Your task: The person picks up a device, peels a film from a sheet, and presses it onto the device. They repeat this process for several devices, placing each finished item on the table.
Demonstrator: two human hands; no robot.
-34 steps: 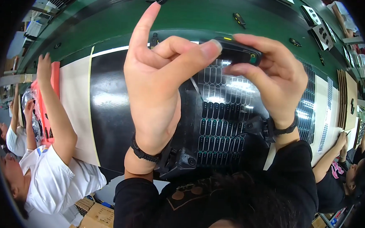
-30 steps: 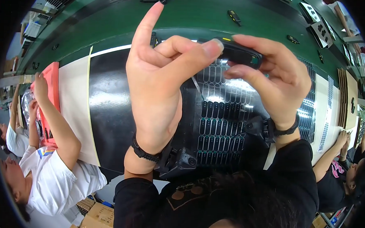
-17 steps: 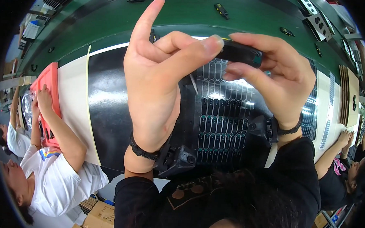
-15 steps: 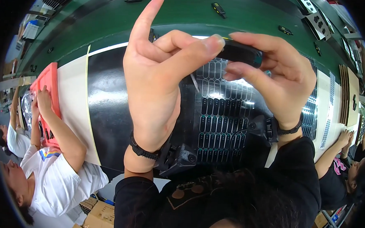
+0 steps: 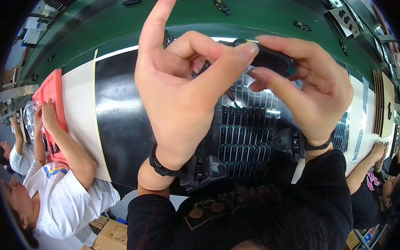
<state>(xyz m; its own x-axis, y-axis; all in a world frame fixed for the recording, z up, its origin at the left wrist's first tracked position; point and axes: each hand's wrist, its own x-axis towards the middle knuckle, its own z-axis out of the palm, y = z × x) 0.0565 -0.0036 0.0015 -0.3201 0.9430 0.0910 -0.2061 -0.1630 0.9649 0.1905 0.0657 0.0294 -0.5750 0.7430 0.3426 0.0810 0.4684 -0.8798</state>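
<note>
A small black oblong device [image 5: 270, 59], rounded at its end, is held up between my hands. My right hand [image 5: 320, 81] grips its right end between thumb and fingers. My left hand [image 5: 179, 84] is closed at its left end, thumb pressed against it, while one finger points up and away. A thin dark pointed tool [image 5: 230, 94] shows below the left hand; its kind and how it is held are hidden. Under the hands lies a sheet of oblong black stickers [image 5: 244, 138], with bare outlines in its upper rows.
Several small black devices [image 5: 222, 6] lie on the green belt [image 5: 187, 12] ahead. A black mat [image 5: 116, 108] covers the bench to the left, beside a red tray [image 5: 56, 89] where a co-worker in white [image 5: 67, 195] works. Another co-worker [image 5: 371, 190] sits at right, near stacked boards [image 5: 381, 104].
The device and both hands have shifted slightly right. My left thumb has moved further over the device, and the pointed tool has swung right. Devices on the belt have drifted left.
</note>
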